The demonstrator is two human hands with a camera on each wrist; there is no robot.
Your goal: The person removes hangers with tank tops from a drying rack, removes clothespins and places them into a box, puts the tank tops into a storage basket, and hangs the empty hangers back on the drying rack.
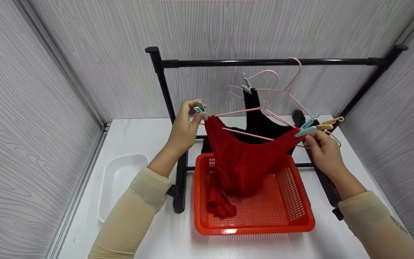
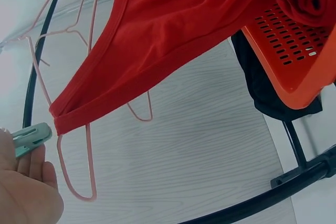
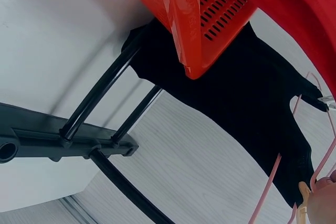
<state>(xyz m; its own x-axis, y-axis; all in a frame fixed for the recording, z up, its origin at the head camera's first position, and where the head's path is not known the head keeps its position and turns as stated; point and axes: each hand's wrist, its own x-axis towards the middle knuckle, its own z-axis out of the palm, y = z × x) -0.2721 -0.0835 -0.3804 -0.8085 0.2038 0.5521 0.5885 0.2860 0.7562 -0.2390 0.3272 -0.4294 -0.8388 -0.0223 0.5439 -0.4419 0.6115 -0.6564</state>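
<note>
A black rack (image 1: 235, 63) bearing a black top (image 1: 255, 120) has, between its feet (image 1: 179, 204), a red basket (image 1: 257, 230) holding bunched red cloth (image 1: 221, 208), below a red top (image 1: 244, 162) on a pink hanger (image 1: 248, 134), the right hand (image 1: 325, 153) pinching one strap end (image 1: 292, 133), the left hand (image 1: 185, 131) pinching a mint clothespin (image 2: 34, 136) just beside the other.

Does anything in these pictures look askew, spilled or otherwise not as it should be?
Nothing looks spilled or damaged. The red garment is unevenly fastened: a teal clip sits on its right strap, while its left strap has none. The left hand pinches a second clip just apart from that strap.
</note>
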